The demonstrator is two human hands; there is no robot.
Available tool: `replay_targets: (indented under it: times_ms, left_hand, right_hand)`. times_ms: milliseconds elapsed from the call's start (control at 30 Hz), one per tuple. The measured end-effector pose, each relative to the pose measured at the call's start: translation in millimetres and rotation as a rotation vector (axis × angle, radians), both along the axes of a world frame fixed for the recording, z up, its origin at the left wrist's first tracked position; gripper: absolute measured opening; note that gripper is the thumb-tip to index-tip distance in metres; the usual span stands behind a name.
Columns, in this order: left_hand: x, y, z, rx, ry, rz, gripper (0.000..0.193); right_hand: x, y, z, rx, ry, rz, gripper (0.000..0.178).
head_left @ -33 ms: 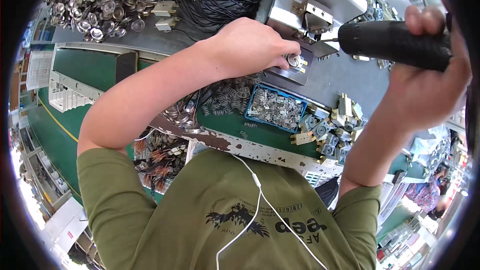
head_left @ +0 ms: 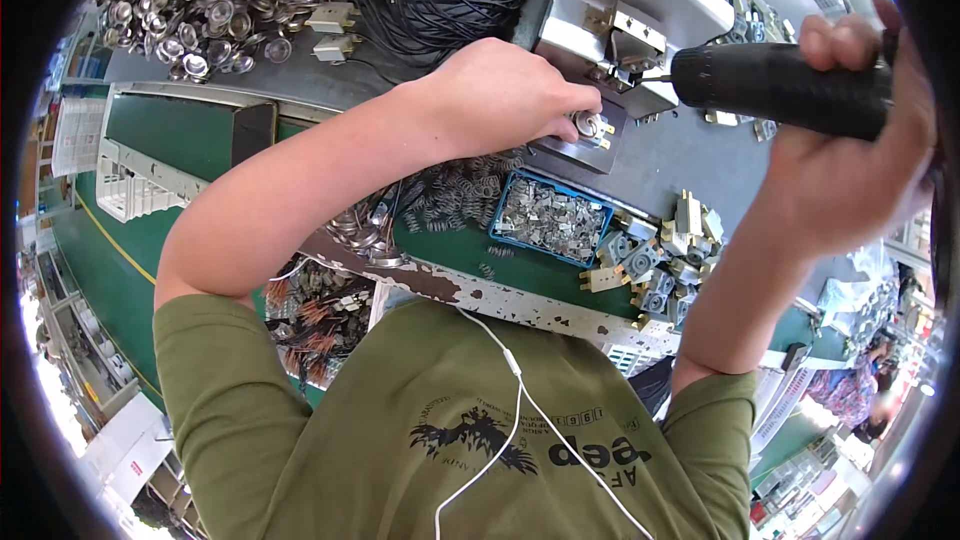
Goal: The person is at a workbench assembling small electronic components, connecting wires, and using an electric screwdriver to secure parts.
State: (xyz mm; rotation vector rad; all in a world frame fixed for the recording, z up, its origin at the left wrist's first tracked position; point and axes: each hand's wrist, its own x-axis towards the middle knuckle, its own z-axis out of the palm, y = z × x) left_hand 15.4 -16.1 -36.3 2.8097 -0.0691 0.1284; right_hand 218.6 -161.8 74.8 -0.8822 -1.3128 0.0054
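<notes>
My left hand (head_left: pixel 505 95) pinches a small part with a round metal cap and brass prongs (head_left: pixel 594 127) at its left side. The part rests at a dark metal block (head_left: pixel 600 157). My right hand (head_left: pixel 845 175) is wrapped round a black electric screwdriver (head_left: pixel 770 88) held level, its bit pointing left. The bit's tip is by the lower end of a metal fixture (head_left: pixel 637 37) that holds a pale piece; whether it touches anything I cannot tell.
Shiny metal caps (head_left: pixel 215 15) lie heaped at the far left, beside black cables (head_left: pixel 430 5). Nearer me are loose springs (head_left: pixel 455 190), a blue tray (head_left: pixel 497 237) of small metal pieces and a pile of pronged plug parts (head_left: pixel 660 265). The worn bench edge (head_left: pixel 500 308) runs before me.
The screwdriver in my right hand has shifted slightly to the left. My left hand stays where it was on the small part.
</notes>
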Motion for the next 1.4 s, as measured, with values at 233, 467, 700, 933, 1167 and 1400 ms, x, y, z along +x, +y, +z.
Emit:
replay_targets:
  times_ms: [233, 467, 700, 933, 1167, 1400]
  left_hand:
    - [1.2, -2.5, 9.7, -0.012, 0.123, 0.016, 0.025]
    - [1.2, -2.5, 6.1, -0.019, 0.107, 0.007, 0.027]
    - [0.9, -3.8, 9.2, -0.060, 0.117, 0.019, 0.019]
    - [-1.3, -0.4, 2.7, -0.045, 0.065, 0.017, 0.019]
    - [0.3, -4.0, 4.5, -0.011, 0.074, 0.023, 0.017]
    - [-0.9, -1.7, 0.9, -0.014, 0.057, 0.008, 0.031]
  right_hand:
    - [-49.2, 26.7, -6.7, 0.120, 0.271, -0.106, 0.019]
    - [-51.4, 30.5, -9.0, 0.093, 0.267, -0.146, 0.021]
    - [-52.8, 39.0, -15.8, 0.094, 0.186, -0.190, 0.026]
    - [-89.4, 44.1, -2.2, -0.171, -0.003, -0.477, 0.019]
    - [-96.5, 38.8, -4.7, -0.157, 0.020, -0.400, 0.018]
    - [-90.9, 37.2, -9.3, -0.128, 0.053, -0.314, 0.015]
